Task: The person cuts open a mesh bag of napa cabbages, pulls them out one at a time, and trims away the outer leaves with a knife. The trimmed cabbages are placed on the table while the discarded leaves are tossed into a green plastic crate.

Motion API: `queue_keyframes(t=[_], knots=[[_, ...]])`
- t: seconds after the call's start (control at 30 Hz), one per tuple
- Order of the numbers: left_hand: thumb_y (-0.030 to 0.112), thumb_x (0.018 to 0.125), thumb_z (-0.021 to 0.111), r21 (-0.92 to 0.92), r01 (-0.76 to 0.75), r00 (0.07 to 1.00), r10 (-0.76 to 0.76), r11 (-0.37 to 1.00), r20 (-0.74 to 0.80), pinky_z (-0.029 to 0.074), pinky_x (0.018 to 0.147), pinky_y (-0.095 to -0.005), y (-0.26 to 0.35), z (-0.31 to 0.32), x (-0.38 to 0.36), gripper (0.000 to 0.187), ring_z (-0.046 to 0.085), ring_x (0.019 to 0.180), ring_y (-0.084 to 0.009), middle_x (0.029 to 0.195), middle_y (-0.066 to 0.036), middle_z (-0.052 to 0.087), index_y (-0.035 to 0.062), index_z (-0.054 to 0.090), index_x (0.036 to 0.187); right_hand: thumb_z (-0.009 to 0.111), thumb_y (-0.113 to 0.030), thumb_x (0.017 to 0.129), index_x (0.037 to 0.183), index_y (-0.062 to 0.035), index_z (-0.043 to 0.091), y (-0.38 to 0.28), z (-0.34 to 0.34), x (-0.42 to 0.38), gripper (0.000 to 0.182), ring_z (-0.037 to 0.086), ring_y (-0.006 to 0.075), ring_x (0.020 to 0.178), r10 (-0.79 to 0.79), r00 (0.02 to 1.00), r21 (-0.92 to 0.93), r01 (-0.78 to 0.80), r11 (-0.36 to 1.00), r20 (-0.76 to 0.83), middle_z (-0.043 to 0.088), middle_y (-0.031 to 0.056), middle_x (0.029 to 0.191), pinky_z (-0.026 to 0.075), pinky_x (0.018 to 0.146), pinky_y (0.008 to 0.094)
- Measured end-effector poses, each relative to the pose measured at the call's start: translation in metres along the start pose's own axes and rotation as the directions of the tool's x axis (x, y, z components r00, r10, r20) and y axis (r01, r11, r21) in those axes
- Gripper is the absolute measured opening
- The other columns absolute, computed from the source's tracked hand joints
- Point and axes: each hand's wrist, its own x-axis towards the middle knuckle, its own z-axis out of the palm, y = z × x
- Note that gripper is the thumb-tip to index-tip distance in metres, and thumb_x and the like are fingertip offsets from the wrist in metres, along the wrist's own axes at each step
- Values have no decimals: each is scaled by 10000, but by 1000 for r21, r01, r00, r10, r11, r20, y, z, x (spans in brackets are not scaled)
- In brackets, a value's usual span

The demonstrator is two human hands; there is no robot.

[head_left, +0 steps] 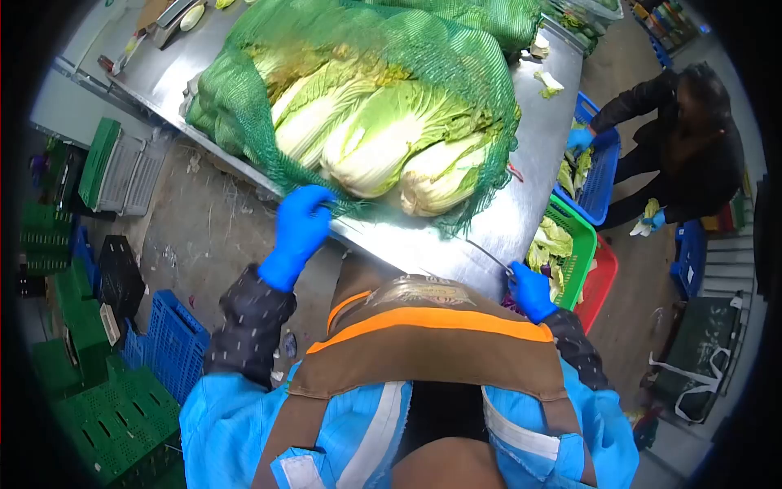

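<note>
A green mesh bag [216, 106] lies on the metal table with its mouth open toward me. Several napa cabbages [371, 147] show in the opening, their pale stem ends facing me. My left hand [300, 232], in a blue glove, is closed on the near left rim of the mesh bag at the table edge. Low on the right, my right hand [531, 291], also gloved in blue, is closed around a thin knife [489, 256]. Its narrow blade points up and left toward the bag's near right corner; the handle is mostly hidden in my fingers.
The metal table [538, 147] carries leaf scraps [549, 83] and another mesh bag [481, 20]. On the right are a green crate [582, 253] with leaves, a blue crate [607, 163] and a red crate [601, 281]. A co-worker [692, 138] bends there. Green crates [122, 416] stand left.
</note>
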Motion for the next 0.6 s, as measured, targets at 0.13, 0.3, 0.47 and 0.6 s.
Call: queue_keyframes(t=[0.13,0.3,0.47,0.6], knots=[[166,632,723,75,-93,929,113,993,-352,388,919,-410,66,-33,20,518,507,1044,-287,1073,-143,532,79,550,1114,634,-83,770,1089,-88,568,-9,-20,21,326,565,114,617,593,797,845,-236,480,-114,607,39,833,452,575,246],[370,575,778,551,-316,934,355,772,40,119,1059,-520,95,36,46,909,222,1297,-357,1320,-147,359,169,342,1348,708,-132,741,1309,-93,376,-86,-105,169,659,527,124,715,499,804,811,-38,584,-322,576,38,895,458,642,260],[430,605,751,469,-106,958,216,877,-187,105,1057,-528,52,14,46,857,215,1302,-362,1349,-153,335,157,380,1327,631,-128,794,1316,-38,345,-46,-55,219,602,562,179,921,450,803,787,39,615,-391,566,159,1112,461,776,287],[387,726,668,467,91,888,141,880,-438,137,1051,-500,10,-22,76,645,264,1278,-364,1339,-171,365,132,449,1277,571,-107,856,1212,6,442,-53,-15,227,395,492,184,980,616,639,874,205,440,-460,509,110,1119,411,850,311]])
